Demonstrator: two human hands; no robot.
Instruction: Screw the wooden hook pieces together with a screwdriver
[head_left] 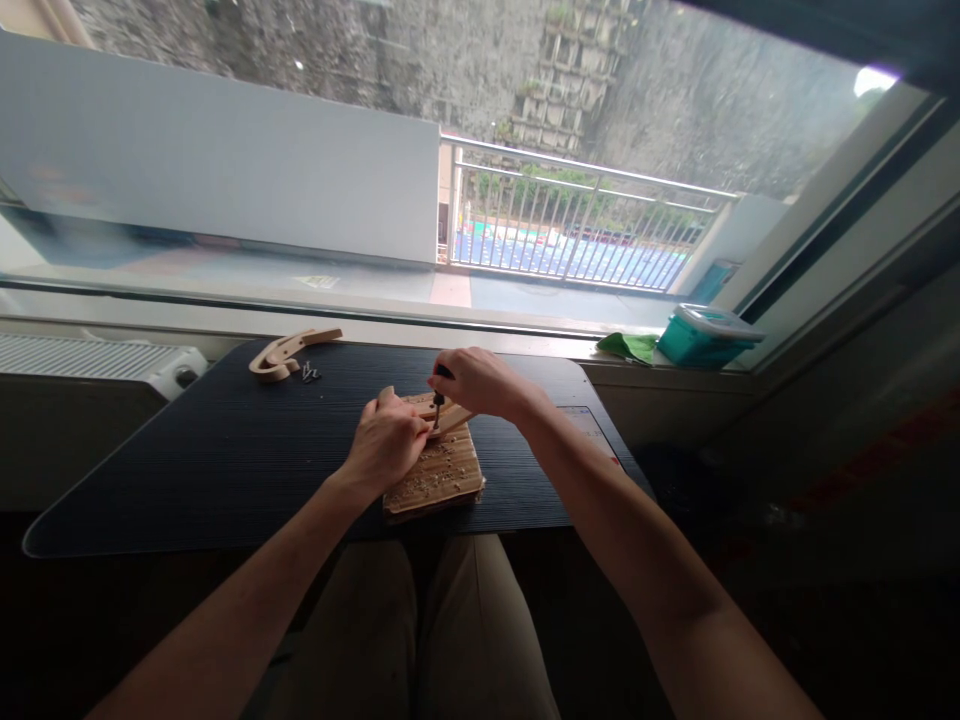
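My right hand (480, 380) is closed round the red-and-black handle of a screwdriver (438, 400), held upright with its dark shank pointing down. The tip meets a pale wooden piece (454, 417) lying on a corrugated cardboard block (442, 475). My left hand (388, 437) grips the left part of that wooden piece and presses it on the block, its fingers close beside the shank. Wood crumbs are scattered over the block. My fingers hide part of the wooden piece and most of the handle.
The block rests on a black ribbed table (225, 450). Curved wooden pieces (281, 357) lie at its back left, with several small screws (309, 372) beside them. A teal box (705, 335) and a green cloth (628, 346) sit on the windowsill. A white radiator (97, 360) stands left.
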